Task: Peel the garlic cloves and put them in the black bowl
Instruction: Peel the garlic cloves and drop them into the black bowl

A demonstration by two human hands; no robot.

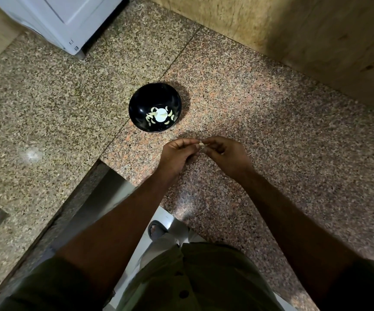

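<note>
**A:** Head view, single frame. Both hands meet over the granite counter (pixel 271 122), just short of the black bowl (pixel 136 102). A small pale garlic clove (pixel 201 145) sits between the fingertips.

**B:** Grip state?

**A:** Left hand (pixel 177 153): fingers curled, tips pinching the clove from its side. Right hand (pixel 225 153): fingers also curled, thumb and forefinger pinching the same clove from the other end. Neither hand is spread wide. Whether skin remains on the clove is too small to tell.

**B:** Bowl contents?

**A:** Several pale cloves (pixel 170 115) lie around a bright white patch at the bottom, which reads as light glare. The bowl stands upright on the counter, apart from the hands.

**B:** Step in hand?

**A:** Judged as peeling: two-handed pinch on one clove, held above the counter, not yet over the bowl. Task looks partway along, given the cloves already inside.

**B:** Next move?

**A:** Probably strip off any remaining skin, then carry the clove forward and left to the bowl and let go above the opening. Needs a light hold; the clove is small and could slip onto the counter.
</note>
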